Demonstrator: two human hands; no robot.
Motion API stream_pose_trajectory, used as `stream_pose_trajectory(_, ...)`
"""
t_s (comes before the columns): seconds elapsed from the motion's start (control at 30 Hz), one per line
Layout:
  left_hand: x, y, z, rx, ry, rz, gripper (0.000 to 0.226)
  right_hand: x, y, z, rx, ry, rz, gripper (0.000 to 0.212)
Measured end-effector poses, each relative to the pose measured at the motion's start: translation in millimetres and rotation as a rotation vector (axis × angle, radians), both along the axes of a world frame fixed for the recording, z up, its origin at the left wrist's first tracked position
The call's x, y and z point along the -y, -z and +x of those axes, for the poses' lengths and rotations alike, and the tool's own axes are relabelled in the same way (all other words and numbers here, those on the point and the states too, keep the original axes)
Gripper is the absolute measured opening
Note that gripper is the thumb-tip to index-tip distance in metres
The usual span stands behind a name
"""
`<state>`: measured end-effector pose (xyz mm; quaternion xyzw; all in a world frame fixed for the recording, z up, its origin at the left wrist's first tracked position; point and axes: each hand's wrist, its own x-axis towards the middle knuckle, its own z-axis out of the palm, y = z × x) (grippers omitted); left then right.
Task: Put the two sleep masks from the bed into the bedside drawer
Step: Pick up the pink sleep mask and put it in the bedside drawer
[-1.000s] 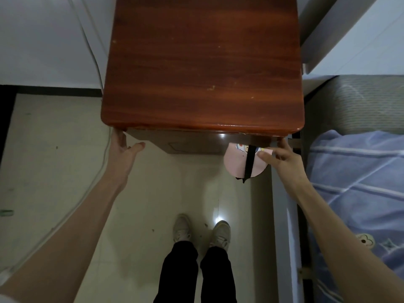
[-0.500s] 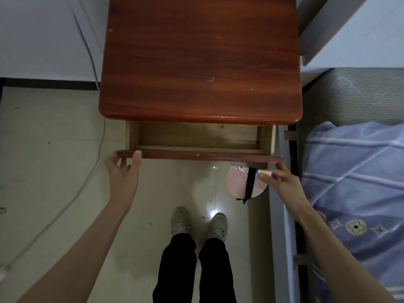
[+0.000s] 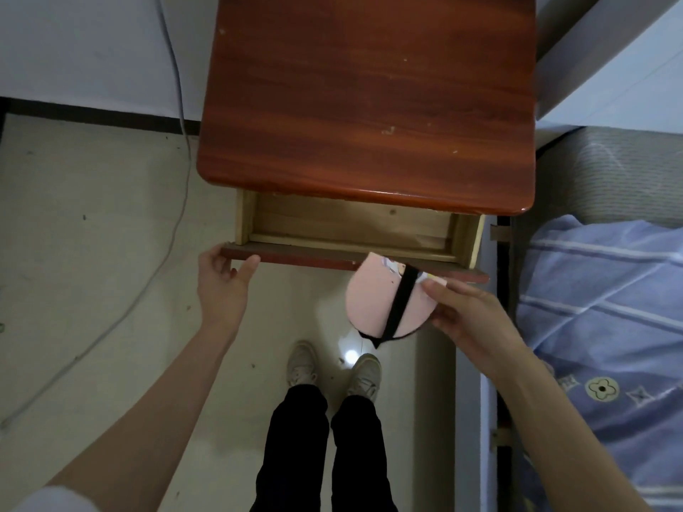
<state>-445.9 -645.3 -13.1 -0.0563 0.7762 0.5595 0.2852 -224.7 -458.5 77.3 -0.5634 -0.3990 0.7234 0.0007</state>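
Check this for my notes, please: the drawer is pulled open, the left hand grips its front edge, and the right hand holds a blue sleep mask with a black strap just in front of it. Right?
Not quite. The sleep mask is pink, not blue, as the head view shows. The rest stands: the drawer is open, the left hand grips its front edge, and the right hand holds the mask with its black strap just in front.

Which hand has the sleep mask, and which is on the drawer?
The right hand pinches the pink sleep mask by its edge; the left hand holds the drawer front at its left end.
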Motion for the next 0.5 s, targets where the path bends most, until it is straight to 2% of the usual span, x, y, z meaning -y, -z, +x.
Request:
stream_pose_trajectory(0.17, 1, 3, -5, 0.004, 0.01, -0.016, 0.04, 4, 11, -91, 0.003, 0.031, -0.033, 0.008)
stream_pose_trajectory(0.23, 3, 7, -6, 0.01, 0.014, -0.019, 0.042, 8, 23, -118, 0.054, 0.003, -0.045, 0.015)
stream_pose_trajectory(0.3, 5, 9, -7, 0.017, 0.025, -0.03, 0.046, 11, 33, -135, 0.112, -0.009, -0.043, 0.023)
stream_pose_trajectory(0.4, 6, 10, -7, 0.026, 0.035, -0.01, 0.044, 11, 46, -148, 0.137, 0.063, -0.045, 0.02)
stream_pose_trajectory(0.5, 6, 10, -6, 0.014, 0.038, 0.013, 0.042, 8, 61, -158, 0.177, 0.096, 0.033, 0.025)
